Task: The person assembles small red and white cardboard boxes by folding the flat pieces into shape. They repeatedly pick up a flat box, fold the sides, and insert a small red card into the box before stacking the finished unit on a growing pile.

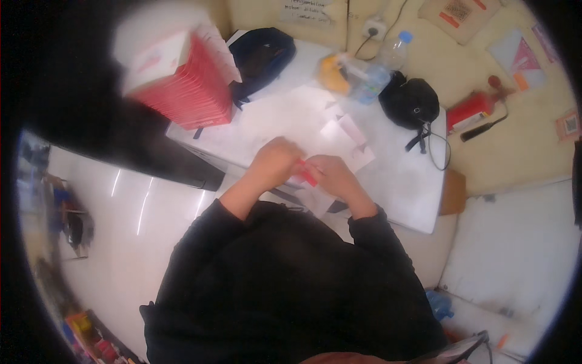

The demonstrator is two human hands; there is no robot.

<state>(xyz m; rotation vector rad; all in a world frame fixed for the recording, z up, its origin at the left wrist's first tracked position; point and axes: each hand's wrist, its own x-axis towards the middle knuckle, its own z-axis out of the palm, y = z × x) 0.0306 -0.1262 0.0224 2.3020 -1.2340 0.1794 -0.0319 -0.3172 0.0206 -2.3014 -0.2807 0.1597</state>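
Note:
Both my hands meet over the near edge of the white table (267, 136). Between them is a red-and-white piece of paper or thin card (309, 176), whose pale part (316, 200) hangs below the fingers. My left hand (277, 161) is closed on its upper left side. From the right, my right hand (334, 175) pinches the same piece near its red strip. The fingertips are partly hidden and a little blurred. Just beyond my right hand lie several white paper pieces (348, 134). A tall stack of red-edged cards or folders (188, 91) stands at the table's left end.
A dark blue bag (264, 51) lies behind the stack. Toward the back right are a yellow-and-white packet (336, 74), a clear bottle with a blue cap (397, 51) and a black pouch (412, 102). A red fire extinguisher (470, 114) is by the wall, near a cardboard box (453, 193).

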